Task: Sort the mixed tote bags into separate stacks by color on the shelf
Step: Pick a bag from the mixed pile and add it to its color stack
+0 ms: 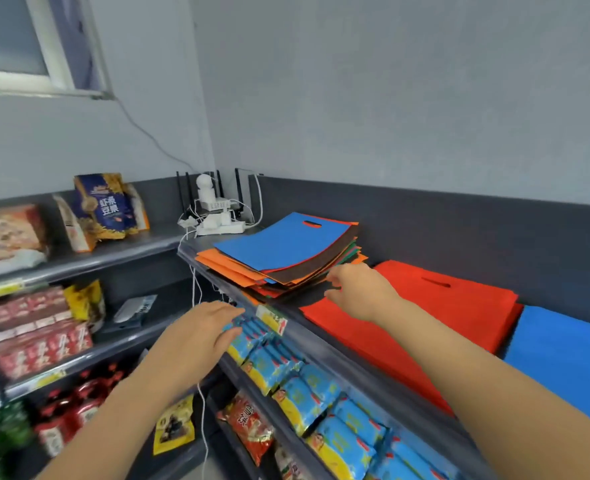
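- 1 mixed stack (297, 271) of flat tote bags sits at the left end of the top shelf (349, 358), in the corner. It shows orange, brown, green and red edges, and a blue tote bag (279, 244) lies on top.
- The top bag's long axis runs from near-left to far-right. Its handle cutout is at the far end, toward the wall, and its plain bottom edge faces the person.
- The stack lies ahead of both hands and a little to the left of the right one.
- The right hand (359, 292) is the nearer. It hovers just beside the stack's near right corner, fingers loosely curled and apparently holding nothing. Whether the fingertips touch the bag edges cannot be told.
- The left hand (200, 330) is lower, below the shelf's front lip and in front of the blue snack packets (269, 362). Its fingers are straight and it is empty. The 2 hands are well apart.
- To the right of the mixed stack lie 2 sorted piles: a red stack (442, 306) beside it, then a blue stack (563, 362) at the frame's right edge.
- My judgement: the blue top bag belongs on the blue stack, so the right hand should take its near edge and carry it across the red pile.
- Behind the mixed stack a router and power strip (217, 220) stand in the corner.
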A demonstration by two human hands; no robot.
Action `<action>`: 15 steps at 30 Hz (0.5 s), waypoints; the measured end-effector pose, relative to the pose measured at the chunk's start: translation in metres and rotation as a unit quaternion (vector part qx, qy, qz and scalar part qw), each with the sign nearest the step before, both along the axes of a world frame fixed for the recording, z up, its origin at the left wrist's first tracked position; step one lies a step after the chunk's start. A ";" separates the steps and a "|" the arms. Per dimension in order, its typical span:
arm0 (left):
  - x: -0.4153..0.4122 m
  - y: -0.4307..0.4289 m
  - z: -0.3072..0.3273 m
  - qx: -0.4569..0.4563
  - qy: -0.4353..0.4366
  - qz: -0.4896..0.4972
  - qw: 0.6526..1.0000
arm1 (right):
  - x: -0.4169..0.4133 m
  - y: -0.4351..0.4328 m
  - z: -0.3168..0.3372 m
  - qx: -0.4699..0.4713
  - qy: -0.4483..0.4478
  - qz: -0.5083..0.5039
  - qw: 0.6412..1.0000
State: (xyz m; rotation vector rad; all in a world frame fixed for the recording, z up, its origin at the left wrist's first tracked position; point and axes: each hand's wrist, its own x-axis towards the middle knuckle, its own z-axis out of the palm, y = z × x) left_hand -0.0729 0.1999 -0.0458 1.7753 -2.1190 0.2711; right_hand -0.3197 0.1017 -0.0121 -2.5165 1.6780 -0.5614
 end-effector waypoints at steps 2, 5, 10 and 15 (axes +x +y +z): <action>0.016 -0.019 0.003 -0.007 0.000 0.012 1.000 | 0.021 -0.029 0.004 -0.001 -0.002 0.020 1.000; 0.038 -0.046 0.004 -0.007 0.003 0.019 1.000 | 0.048 -0.060 0.004 0.014 0.011 0.044 0.999; 0.067 -0.096 0.005 -0.011 0.003 0.003 1.000 | 0.085 -0.100 -0.003 0.041 0.032 0.067 0.996; 0.094 -0.155 0.008 -0.016 -0.004 -0.045 0.999 | 0.116 -0.131 -0.006 0.074 0.049 0.082 0.993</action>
